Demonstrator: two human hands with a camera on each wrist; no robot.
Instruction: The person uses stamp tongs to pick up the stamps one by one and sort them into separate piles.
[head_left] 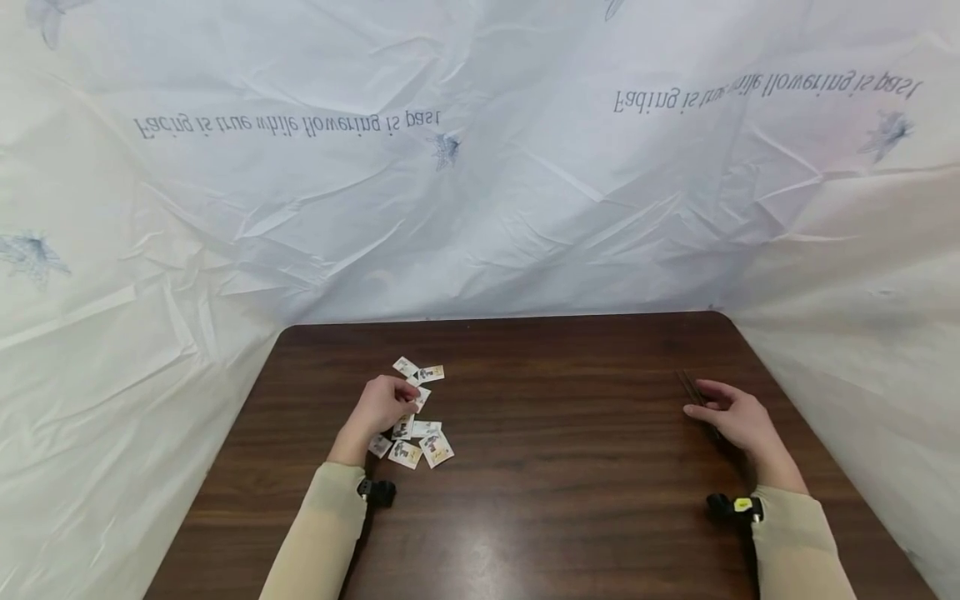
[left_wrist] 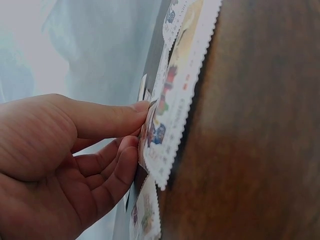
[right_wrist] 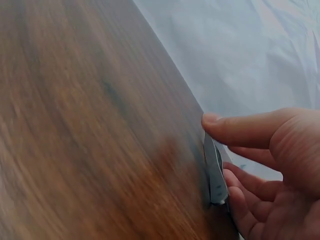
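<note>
Several small white paper stamps [head_left: 437,448] with printed pictures and perforated edges lie loosely grouped on the table's left half, some overlapping. My left hand [head_left: 384,406] is over this group, with thumb and fingertips pinching the edge of a stamp [left_wrist: 172,105]; its fingertips are partly hidden behind the paper. On the right half of the table, a pair of dark metal tweezers [right_wrist: 215,175] lies close to the tabletop. My right hand [head_left: 738,421] is around the tweezers, its thumb and fingers on either side and spread apart. The hand hides part of the tweezers.
Everything lies on a dark brown wooden table [head_left: 540,500] with rounded far corners. A wrinkled white printed sheet [head_left: 510,208] rises behind the far edge and along both sides. Each wrist carries a small black camera [head_left: 381,493].
</note>
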